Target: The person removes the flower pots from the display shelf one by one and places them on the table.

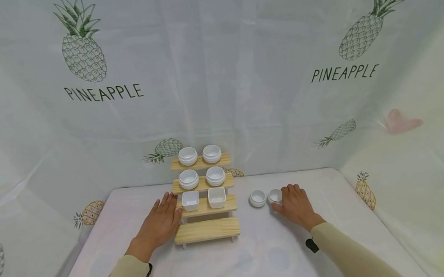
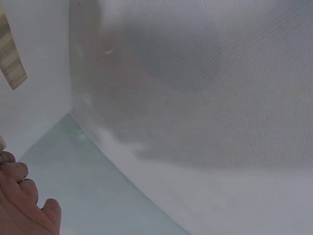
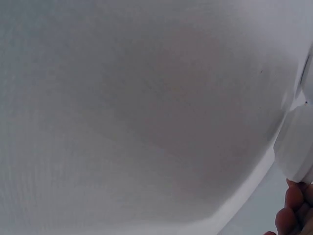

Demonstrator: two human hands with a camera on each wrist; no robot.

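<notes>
A stepped wooden rack (image 1: pixel 207 230) stands left of centre in the head view, several white cups on its upper three steps and its lowest step bare. My left hand (image 1: pixel 160 220) lies along the rack's left side, fingers straight. To the right of the rack two small round white cups sit on the table, one (image 1: pixel 258 198) beside the other (image 1: pixel 275 196). The right hand (image 1: pixel 296 206) has its thumb and fingers round the right-hand cup, also seen as a white cup (image 3: pixel 295 144) at the right wrist view's edge. In the left wrist view the left hand's fingers (image 2: pixel 19 191) show at lower left.
Two square white cups (image 1: pixel 190 200) stand on the rack's third step from the top, round cups (image 1: pixel 188 156) on the two above. A pineapple-print cloth (image 1: pixel 221 70) hangs behind the white-covered table (image 1: pixel 283 266).
</notes>
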